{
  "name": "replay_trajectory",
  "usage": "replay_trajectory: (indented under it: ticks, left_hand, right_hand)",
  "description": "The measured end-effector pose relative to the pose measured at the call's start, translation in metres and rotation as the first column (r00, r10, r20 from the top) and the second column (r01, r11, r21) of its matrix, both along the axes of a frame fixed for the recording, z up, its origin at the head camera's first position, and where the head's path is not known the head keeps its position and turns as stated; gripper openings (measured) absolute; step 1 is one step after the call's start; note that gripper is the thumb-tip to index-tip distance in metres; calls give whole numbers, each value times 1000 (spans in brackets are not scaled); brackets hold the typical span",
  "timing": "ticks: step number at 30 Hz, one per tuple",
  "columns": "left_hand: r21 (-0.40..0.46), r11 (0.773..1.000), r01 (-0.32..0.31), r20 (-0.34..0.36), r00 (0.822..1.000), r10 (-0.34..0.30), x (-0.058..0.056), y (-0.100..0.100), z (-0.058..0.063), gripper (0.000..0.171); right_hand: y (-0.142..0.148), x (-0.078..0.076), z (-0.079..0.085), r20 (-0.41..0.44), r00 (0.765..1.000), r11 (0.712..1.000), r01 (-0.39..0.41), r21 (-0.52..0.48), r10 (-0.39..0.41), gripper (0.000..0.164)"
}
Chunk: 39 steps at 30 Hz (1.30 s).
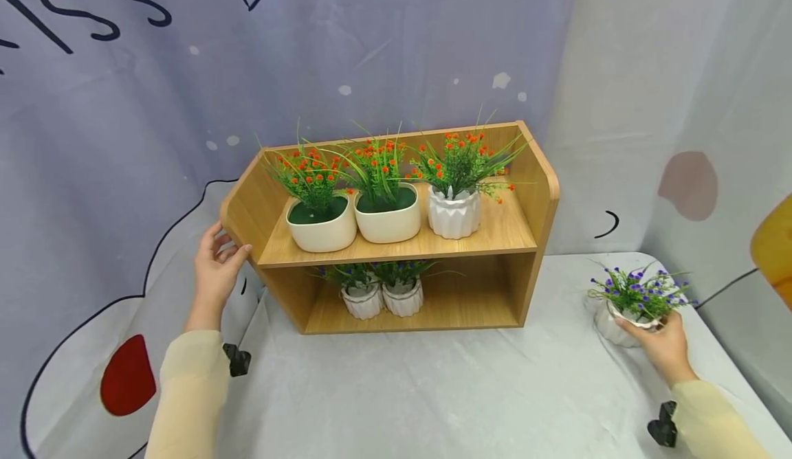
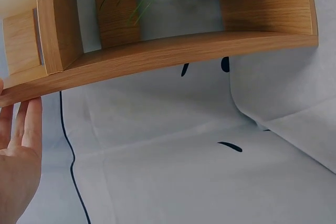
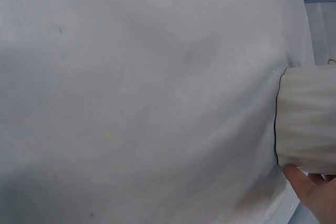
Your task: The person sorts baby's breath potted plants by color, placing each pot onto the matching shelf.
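Note:
A two-tier wooden shelf (image 1: 396, 258) stands on the white-covered table. My left hand (image 1: 218, 266) holds its left side panel, thumb across the front edge and fingers along the outer face; the left wrist view shows those fingers (image 2: 32, 124) nearly straight. Far to the right, my right hand (image 1: 665, 345) grips the rim of a white fluted flowerpot (image 1: 612, 325) with purple flowers (image 1: 643, 290), thumb toward the front. The right wrist view shows only part of this pot (image 3: 307, 119) and a few fingers.
On the upper tier are two cream oval pots (image 1: 324, 231) and a white fluted pot (image 1: 454, 215), all with orange flowers. Two small white pots (image 1: 402, 299) with purple flowers stand on the lower tier. A printed curtain (image 1: 371, 47) hangs behind.

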<state>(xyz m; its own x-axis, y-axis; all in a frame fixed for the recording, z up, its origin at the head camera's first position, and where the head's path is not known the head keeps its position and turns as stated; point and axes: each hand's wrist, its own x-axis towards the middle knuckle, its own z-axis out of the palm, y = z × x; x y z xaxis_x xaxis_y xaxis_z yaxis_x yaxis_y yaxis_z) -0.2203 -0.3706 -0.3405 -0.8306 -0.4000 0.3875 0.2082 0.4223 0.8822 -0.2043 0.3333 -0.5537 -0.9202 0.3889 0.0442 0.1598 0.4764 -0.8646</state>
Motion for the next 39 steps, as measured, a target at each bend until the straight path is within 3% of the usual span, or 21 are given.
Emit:
replay_trajectory:
  ticks: [7,14,27,34,39]
  left_hand:
    - [9,999,36,-42,998,-36,-1,2,-3,59]
    - [-3,999,34,-69,997,-34,-1,1,-5,60]
    - [32,999,42,-148,988,-37,-3,0,-7,59]
    - [-7,999,42,-94,995,-43,2,-3,-6,62]
    - [25,997,78,-47,996,-77,6,-3,-5,63]
  right_hand:
    - [-3,4,2,-23,1000,999,11,49,-9,85]
    - [-12,11,13,-25,999,995,-26,93,28,83]
    - [-36,39,36,-23,992,978,-121,172,127,82]
    - [-56,56,49,-16,975,964,-218,150,223,84]
    - [-71,65,55,-8,964,955,-264,135,267,83]
